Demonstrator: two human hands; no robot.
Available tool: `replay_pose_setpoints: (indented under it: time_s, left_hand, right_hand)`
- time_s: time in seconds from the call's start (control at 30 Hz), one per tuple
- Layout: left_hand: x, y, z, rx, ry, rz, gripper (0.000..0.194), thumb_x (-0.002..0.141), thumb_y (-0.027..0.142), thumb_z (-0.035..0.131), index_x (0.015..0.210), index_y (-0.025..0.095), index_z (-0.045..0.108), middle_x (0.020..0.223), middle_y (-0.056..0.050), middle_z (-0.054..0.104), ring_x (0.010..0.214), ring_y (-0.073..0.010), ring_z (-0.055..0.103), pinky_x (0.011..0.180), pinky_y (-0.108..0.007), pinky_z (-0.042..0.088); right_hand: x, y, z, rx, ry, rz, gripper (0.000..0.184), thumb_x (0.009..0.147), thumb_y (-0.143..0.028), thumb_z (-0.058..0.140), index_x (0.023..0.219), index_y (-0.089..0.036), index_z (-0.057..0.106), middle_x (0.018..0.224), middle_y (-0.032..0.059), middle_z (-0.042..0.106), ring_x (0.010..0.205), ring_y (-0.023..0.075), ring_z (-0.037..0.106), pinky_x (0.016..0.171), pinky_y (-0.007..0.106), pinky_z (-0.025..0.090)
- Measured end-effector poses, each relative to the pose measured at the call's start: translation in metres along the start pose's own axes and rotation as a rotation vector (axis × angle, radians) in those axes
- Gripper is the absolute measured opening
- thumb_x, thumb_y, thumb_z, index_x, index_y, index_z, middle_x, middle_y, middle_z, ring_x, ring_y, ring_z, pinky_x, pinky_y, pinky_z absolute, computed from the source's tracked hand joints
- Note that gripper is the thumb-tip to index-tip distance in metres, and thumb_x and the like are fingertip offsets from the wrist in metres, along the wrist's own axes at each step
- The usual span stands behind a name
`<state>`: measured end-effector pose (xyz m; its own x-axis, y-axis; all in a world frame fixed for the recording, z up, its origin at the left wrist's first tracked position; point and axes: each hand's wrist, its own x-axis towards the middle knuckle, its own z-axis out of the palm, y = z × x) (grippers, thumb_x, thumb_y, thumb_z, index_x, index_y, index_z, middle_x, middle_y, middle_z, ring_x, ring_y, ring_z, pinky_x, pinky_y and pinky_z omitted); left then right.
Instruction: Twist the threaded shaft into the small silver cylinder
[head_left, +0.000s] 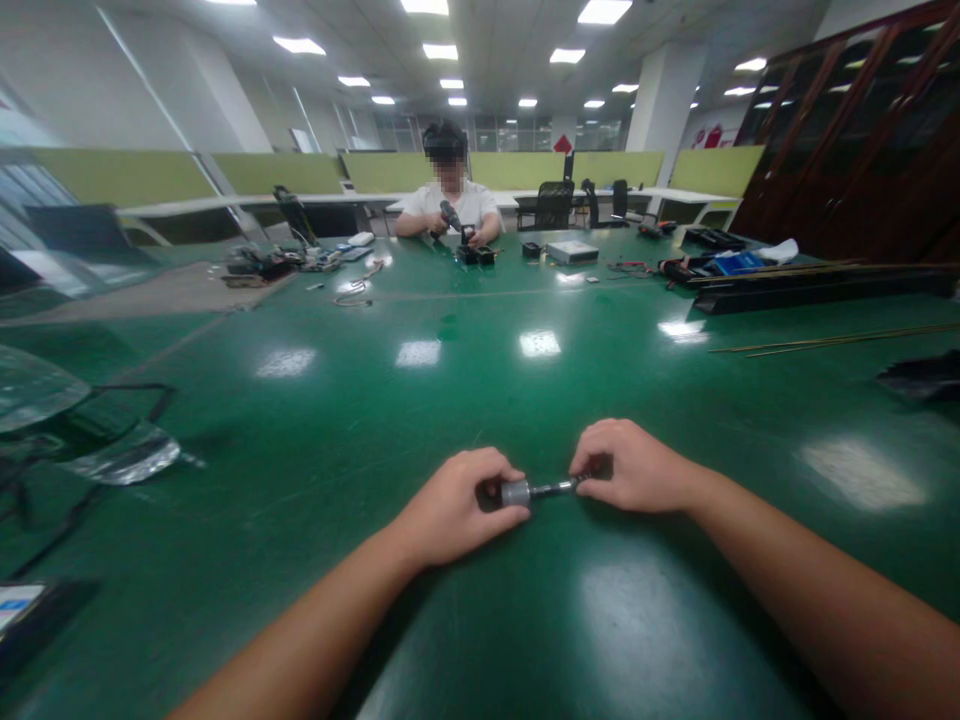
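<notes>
The cylinder (516, 493) and the thin shaft (551, 489) running out of its right end are at the near side of the green table (480, 390), around the middle, lying roughly level from left to right. Both look like metal, so the piece is probably stiff, rather heavy for its size and somewhat slippery on its smooth side. The cylinder seems the surest place to take hold, thumb near and fingers far; the shaft offers little surface and likely suits only a fingertip pinch, with side load kept low in case it bends. The left hand (461, 508) is drawn in to a narrow gap, thumb and forefinger holding the cylinder from its near and far sides. The right hand (636, 466) is curled, its thumb and fingertips nearly together around the shaft's right end; whether a separate small part sits between them, I cannot tell.
</notes>
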<state>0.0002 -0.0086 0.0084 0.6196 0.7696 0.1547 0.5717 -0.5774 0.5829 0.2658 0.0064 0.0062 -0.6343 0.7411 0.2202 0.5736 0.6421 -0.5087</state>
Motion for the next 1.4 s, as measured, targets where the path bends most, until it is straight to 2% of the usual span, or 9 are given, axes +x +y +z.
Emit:
replay_pose_setpoints:
  time_s: [0.17, 0.43, 0.57, 0.67, 0.77, 0.97, 1.1, 1.2, 1.4]
  left_hand:
    - [-0.001, 0.0, 0.001, -0.002, 0.0, 0.001, 0.019, 0.08, 0.029, 0.073, 0.093, 0.018, 0.066, 0.087, -0.002, 0.064, 0.079, -0.0172, 0.058, 0.072, -0.028, 0.043]
    - [0.0, 0.001, 0.0, 0.0, 0.006, 0.004, 0.019, 0.079, 0.029, 0.073, 0.093, 0.018, 0.067, 0.085, -0.002, 0.065, 0.077, -0.0168, 0.059, 0.071, -0.027, 0.043]
    - [0.001, 0.002, 0.001, 0.006, 0.021, 0.016, 0.017, 0.079, 0.029, 0.073, 0.092, 0.019, 0.068, 0.084, -0.002, 0.065, 0.077, -0.0171, 0.059, 0.07, -0.027, 0.044]
    - [0.001, 0.004, 0.002, 0.021, 0.024, 0.041, 0.017, 0.081, 0.029, 0.072, 0.094, 0.02, 0.07, 0.086, -0.003, 0.066, 0.08, -0.018, 0.06, 0.073, -0.028, 0.044]
    - [0.001, 0.006, 0.002, 0.044, 0.026, 0.03, 0.02, 0.085, 0.031, 0.067, 0.102, 0.021, 0.07, 0.088, -0.003, 0.068, 0.079, -0.0182, 0.061, 0.073, -0.029, 0.044]
    - [0.001, 0.01, 0.002, 0.024, 0.042, 0.053, 0.014, 0.089, 0.027, 0.062, 0.099, 0.019, 0.067, 0.096, -0.005, 0.065, 0.088, -0.0187, 0.06, 0.079, -0.029, 0.046]
    - [0.0, 0.01, 0.003, 0.007, 0.055, 0.011, 0.028, 0.084, 0.028, 0.067, 0.111, 0.019, 0.062, 0.09, -0.003, 0.065, 0.078, -0.017, 0.059, 0.072, -0.028, 0.047]
    - [0.0, 0.009, 0.004, 0.01, 0.043, 0.036, 0.029, 0.077, 0.025, 0.074, 0.104, 0.02, 0.064, 0.094, -0.004, 0.066, 0.083, -0.0183, 0.06, 0.073, -0.028, 0.047]
    - [0.0, 0.005, 0.006, 0.005, 0.064, 0.004, 0.017, 0.078, 0.021, 0.071, 0.093, 0.018, 0.066, 0.085, -0.003, 0.065, 0.075, -0.016, 0.06, 0.067, -0.025, 0.045]
  right_hand:
    - [-0.001, 0.003, -0.004, 0.013, -0.018, 0.046, 0.006, 0.072, -0.018, 0.072, 0.079, -0.018, 0.072, 0.076, 0.0015, 0.071, 0.073, 0.0159, 0.064, 0.071, 0.028, 0.046]
    - [-0.002, 0.003, -0.003, 0.039, -0.041, 0.039, 0.006, 0.072, -0.018, 0.073, 0.078, -0.018, 0.072, 0.077, 0.0017, 0.071, 0.074, 0.0159, 0.064, 0.069, 0.027, 0.045]
    - [0.004, -0.007, 0.01, 0.084, -0.003, 0.004, 0.005, 0.076, -0.019, 0.072, 0.08, -0.018, 0.073, 0.074, 0.0013, 0.069, 0.07, 0.0148, 0.062, 0.068, 0.027, 0.044]
    - [0.01, -0.017, 0.026, 0.101, 0.058, -0.072, 0.005, 0.078, -0.021, 0.073, 0.083, -0.019, 0.073, 0.076, 0.0019, 0.07, 0.075, 0.0165, 0.062, 0.073, 0.03, 0.043]
    - [0.013, -0.023, 0.037, 0.07, 0.131, -0.045, 0.006, 0.08, -0.022, 0.072, 0.086, -0.02, 0.074, 0.081, 0.0035, 0.072, 0.081, 0.0184, 0.061, 0.076, 0.032, 0.043]
    - [0.01, -0.02, 0.038, 0.054, 0.116, -0.047, 0.011, 0.081, -0.021, 0.07, 0.09, -0.021, 0.074, 0.085, 0.0032, 0.072, 0.084, 0.0186, 0.062, 0.08, 0.033, 0.042]
    - [0.011, -0.02, 0.039, 0.05, 0.107, -0.034, 0.01, 0.081, -0.02, 0.07, 0.091, -0.021, 0.075, 0.086, 0.003, 0.072, 0.085, 0.0187, 0.062, 0.081, 0.033, 0.042]
    - [0.011, -0.022, 0.04, 0.043, 0.13, -0.004, 0.012, 0.079, -0.02, 0.073, 0.091, -0.021, 0.073, 0.086, 0.0027, 0.072, 0.085, 0.0189, 0.061, 0.08, 0.034, 0.041]
    - [0.011, -0.024, 0.04, 0.063, 0.147, 0.017, 0.009, 0.078, -0.018, 0.074, 0.086, -0.02, 0.071, 0.08, 0.0007, 0.07, 0.079, 0.0169, 0.06, 0.078, 0.032, 0.04]
